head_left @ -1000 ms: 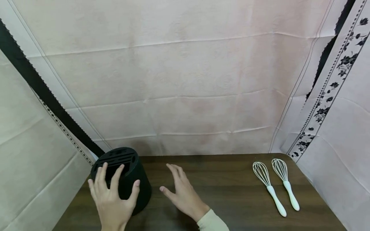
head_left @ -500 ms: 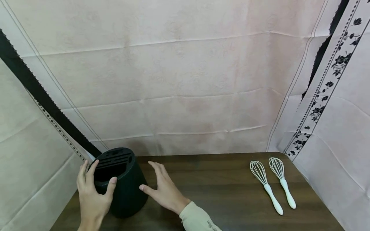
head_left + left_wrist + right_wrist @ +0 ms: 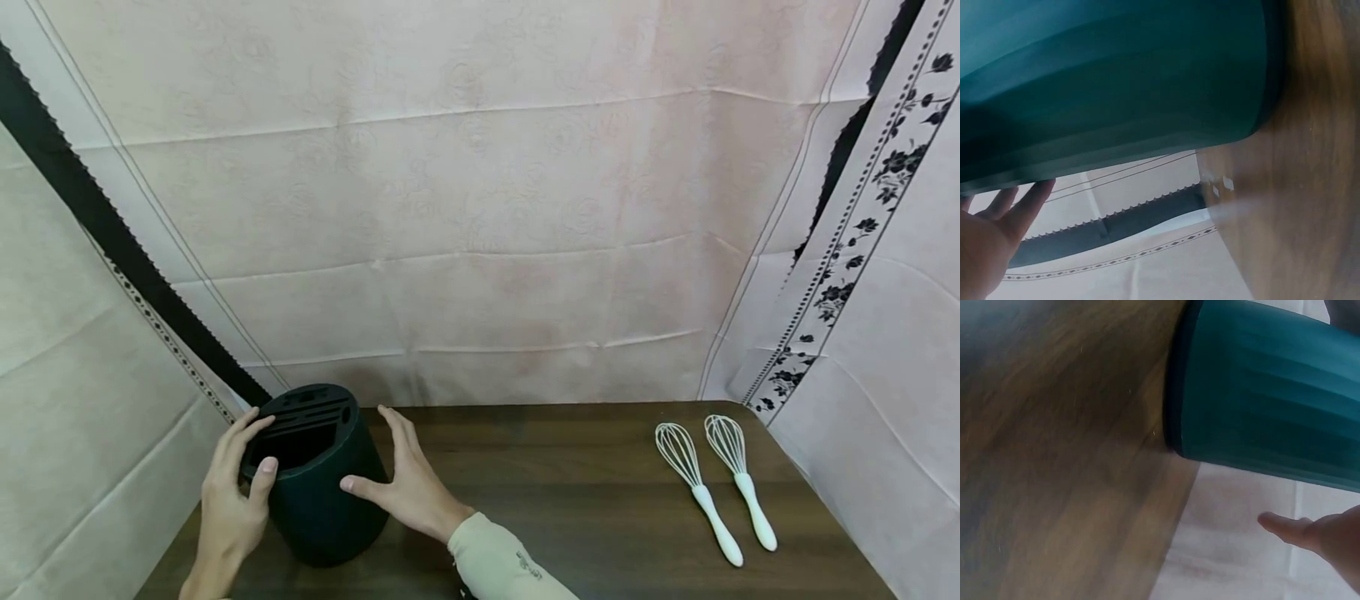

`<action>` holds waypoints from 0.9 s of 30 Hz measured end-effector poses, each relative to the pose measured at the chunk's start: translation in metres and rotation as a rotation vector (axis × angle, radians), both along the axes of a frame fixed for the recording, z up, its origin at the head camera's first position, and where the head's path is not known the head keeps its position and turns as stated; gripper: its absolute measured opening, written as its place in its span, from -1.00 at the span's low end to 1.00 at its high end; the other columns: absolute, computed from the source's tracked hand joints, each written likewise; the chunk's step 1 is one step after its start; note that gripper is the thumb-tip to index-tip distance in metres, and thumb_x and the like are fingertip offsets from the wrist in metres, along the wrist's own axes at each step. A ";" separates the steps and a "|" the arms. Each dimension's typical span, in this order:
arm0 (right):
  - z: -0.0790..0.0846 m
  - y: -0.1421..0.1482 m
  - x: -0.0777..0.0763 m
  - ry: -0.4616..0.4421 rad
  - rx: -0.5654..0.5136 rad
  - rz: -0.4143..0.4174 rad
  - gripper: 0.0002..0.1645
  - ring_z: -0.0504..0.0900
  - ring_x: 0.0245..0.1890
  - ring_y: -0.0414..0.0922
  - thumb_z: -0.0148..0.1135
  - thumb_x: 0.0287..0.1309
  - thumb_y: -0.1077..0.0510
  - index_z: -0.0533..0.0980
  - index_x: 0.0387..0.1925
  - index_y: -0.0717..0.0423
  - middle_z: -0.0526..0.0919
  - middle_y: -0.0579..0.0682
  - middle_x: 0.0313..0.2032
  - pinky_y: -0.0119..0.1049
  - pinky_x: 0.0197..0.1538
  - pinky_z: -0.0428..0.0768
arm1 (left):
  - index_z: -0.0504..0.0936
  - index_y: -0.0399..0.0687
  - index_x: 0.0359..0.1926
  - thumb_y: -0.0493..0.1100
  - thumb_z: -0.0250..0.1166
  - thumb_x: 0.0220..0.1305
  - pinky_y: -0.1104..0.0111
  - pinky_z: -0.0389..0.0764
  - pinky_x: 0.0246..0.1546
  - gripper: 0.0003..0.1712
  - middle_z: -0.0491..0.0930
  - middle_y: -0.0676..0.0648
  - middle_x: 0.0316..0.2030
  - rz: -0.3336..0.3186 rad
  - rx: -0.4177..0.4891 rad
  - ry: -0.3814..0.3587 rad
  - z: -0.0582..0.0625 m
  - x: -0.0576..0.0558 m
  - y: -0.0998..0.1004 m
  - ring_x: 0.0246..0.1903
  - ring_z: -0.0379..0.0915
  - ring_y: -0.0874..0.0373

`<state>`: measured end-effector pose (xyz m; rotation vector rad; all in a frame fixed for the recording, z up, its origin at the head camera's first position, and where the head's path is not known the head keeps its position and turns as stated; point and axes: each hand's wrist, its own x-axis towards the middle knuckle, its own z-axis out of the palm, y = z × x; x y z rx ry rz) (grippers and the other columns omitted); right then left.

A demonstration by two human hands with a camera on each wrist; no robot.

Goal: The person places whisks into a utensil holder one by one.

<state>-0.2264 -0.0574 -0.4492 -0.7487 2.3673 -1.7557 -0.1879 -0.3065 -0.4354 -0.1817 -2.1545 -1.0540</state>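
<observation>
A dark green knife holder (image 3: 330, 508) with slots and a wide opening in its top stands at the left of the table. My left hand (image 3: 232, 500) is at its left side, the thumb by the front rim. In the left wrist view the fingertips (image 3: 1042, 186) meet the green wall. My right hand (image 3: 416, 492) is at the holder's right side with the fingers extended and the thumb pointing across its wall. The right wrist view shows part of that hand (image 3: 1329, 537) beside the holder, with a gap between them.
Two whisks with pale handles, one on the left (image 3: 716, 525) and one on the right (image 3: 755, 512), lie at the right of the brown wooden table (image 3: 570, 483). Pale cloth (image 3: 480, 208) hangs behind the table and along both sides.
My left hand has moved left, from over the holder's opening to its left side. The right hand has come left, up to the holder's right side. The whisks have stayed put.
</observation>
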 end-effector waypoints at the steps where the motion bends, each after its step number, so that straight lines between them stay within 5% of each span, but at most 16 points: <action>1: -0.001 -0.001 0.000 -0.009 -0.015 -0.002 0.17 0.01 0.63 0.01 0.35 0.27 -0.44 -0.23 0.60 -0.74 -0.16 -0.34 0.66 0.33 0.47 0.26 | 0.52 0.01 0.46 -0.23 0.17 0.50 0.11 0.04 0.56 -0.45 0.28 0.05 0.56 0.001 -0.001 -0.004 -0.001 0.000 -0.001 0.55 0.10 0.16; 5: -0.001 -0.005 -0.001 -0.031 -0.066 -0.008 0.20 -0.06 0.65 0.02 0.39 0.23 -0.45 -0.28 0.56 -0.84 -0.19 -0.35 0.66 0.41 0.46 0.20 | 0.54 0.05 0.45 -0.22 0.15 0.50 0.34 0.09 0.48 -0.46 0.29 0.10 0.55 0.014 -0.005 -0.017 -0.001 0.000 -0.002 0.54 0.12 0.18; 12: 0.003 -0.014 -0.004 0.038 -0.096 0.028 0.18 -0.03 0.64 0.00 0.38 0.22 -0.46 -0.21 0.59 -0.80 -0.16 -0.39 0.65 0.40 0.47 0.20 | 0.58 0.08 0.42 -0.23 0.15 0.49 0.50 0.27 0.03 -0.47 0.34 0.07 0.53 0.040 -0.036 -0.004 -0.001 -0.001 -0.003 0.46 0.19 0.31; 17: 0.001 -0.021 -0.005 0.055 -0.119 0.053 0.14 -0.01 0.64 -0.05 0.38 0.23 -0.45 -0.14 0.61 -0.73 -0.13 -0.41 0.64 0.36 0.49 0.19 | 0.57 0.08 0.43 -0.22 0.15 0.51 0.50 0.19 0.29 -0.48 0.33 0.07 0.54 0.015 -0.014 -0.002 -0.002 -0.002 0.000 0.50 0.16 0.23; 23: -0.001 -0.027 -0.004 0.045 -0.176 0.037 0.06 0.06 0.61 -0.14 0.37 0.32 -0.34 -0.06 0.61 -0.67 0.02 -0.41 0.60 0.31 0.51 0.17 | 0.56 0.05 0.44 -0.18 0.14 0.52 0.00 0.19 0.47 -0.49 0.31 0.07 0.54 -0.008 0.006 0.001 -0.001 -0.001 0.005 0.53 0.16 -0.02; 27: 0.000 -0.028 -0.003 0.064 -0.186 0.030 0.00 0.07 0.61 -0.14 0.38 0.34 -0.31 0.00 0.60 -0.66 0.05 -0.42 0.59 0.31 0.51 0.16 | 0.57 0.06 0.43 -0.18 0.14 0.52 0.31 0.44 0.16 -0.49 0.33 0.04 0.53 0.025 -0.015 0.002 -0.001 0.000 0.005 0.48 0.21 0.06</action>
